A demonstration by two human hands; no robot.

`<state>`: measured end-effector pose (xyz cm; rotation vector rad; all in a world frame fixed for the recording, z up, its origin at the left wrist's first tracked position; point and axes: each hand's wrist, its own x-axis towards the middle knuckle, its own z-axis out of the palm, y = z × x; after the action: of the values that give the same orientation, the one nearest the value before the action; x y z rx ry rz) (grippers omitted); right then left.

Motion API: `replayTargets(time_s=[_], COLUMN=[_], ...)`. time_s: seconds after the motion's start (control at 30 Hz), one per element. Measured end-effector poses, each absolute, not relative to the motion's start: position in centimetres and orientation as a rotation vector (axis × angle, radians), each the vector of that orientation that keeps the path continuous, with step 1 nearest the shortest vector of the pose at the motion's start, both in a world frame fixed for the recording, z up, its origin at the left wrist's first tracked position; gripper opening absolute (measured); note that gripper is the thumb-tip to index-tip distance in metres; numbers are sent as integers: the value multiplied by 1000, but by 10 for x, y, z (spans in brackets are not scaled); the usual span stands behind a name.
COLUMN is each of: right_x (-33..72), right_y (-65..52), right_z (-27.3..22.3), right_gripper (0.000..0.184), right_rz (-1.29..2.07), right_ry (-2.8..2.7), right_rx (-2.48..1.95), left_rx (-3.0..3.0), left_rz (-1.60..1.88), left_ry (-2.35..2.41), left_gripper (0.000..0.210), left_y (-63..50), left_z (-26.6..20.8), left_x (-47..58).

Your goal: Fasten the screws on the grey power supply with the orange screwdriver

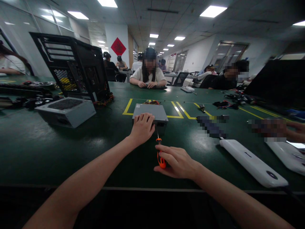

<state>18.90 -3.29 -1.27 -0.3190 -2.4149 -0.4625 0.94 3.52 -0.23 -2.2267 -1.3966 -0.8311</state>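
A grey computer power supply [153, 109] sits on the green table in front of me, a bundle of coloured wires at its far side. My left hand [142, 128] grips its near left edge, fingers bent over the top. In my right hand [175, 160] is a screwdriver [162, 162] with an orange and black handle, held between thumb and fingers. Its thin shaft points away from me at the near face of the power supply. The tip meets the shadowed front there, and I cannot make out the screw or hole.
To the left lie a second power supply [68, 109] and a black computer case [78, 68]. On the right are a white power bank-like device [252, 162], a small dark metal part [202, 108] and cables [228, 103]. A person [149, 71] sits opposite; another person's hand [296, 132] shows at right.
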Motion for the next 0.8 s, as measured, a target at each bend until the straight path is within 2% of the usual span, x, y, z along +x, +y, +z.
replayTargets(time_s=[0.27,0.47,0.67,0.8], right_x=[187,187,187,188], right_y=[-34,-33,-34,-30], right_z=[-8,-10,-6,-10], right_gripper=[34,32,34,35], right_rz=[-531,-399,-548,-463], right_ry=[-2484,-2477,-2474,-2375], right_rx=[-318,-322,-322,-370], left_rx=[-2235,-2235,-2230,-2228], left_rz=[-849,-840,-839,-838], left_ry=[-1404,-1401,-1392,-1396], left_gripper=[27,27,27,27], left_y=[35,35,35,35], left_z=[-2,-3,-2,-2], left_x=[10,9,10,10])
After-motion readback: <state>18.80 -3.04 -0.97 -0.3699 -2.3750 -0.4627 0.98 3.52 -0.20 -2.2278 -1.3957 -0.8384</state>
